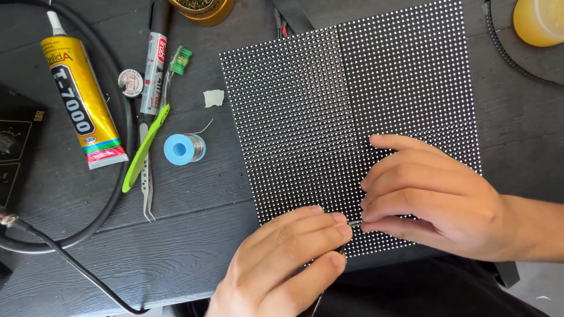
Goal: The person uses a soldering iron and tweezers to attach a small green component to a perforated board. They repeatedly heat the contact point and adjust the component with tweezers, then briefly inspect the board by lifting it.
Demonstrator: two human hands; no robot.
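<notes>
Two black dotted panels (352, 111) lie side by side on a dark wooden table (194, 235). My left hand (282, 264) rests at the panel's near edge, fingers curled around a thin metal tool (354, 223) whose tip shows between both hands. My right hand (435, 196) lies on the right part of the panel with its fingers bent, fingertips meeting the tool tip near the lower edge. What lies under the hands is hidden.
Left of the panels lie a yellow glue tube (82, 97), a marker pen (154, 58), a green toothbrush (153, 129), metal tweezers (147, 188), a blue solder spool (183, 148), a black cable loop (117, 194). A brass tin (202, 9) and yellow container (540, 20) stand behind.
</notes>
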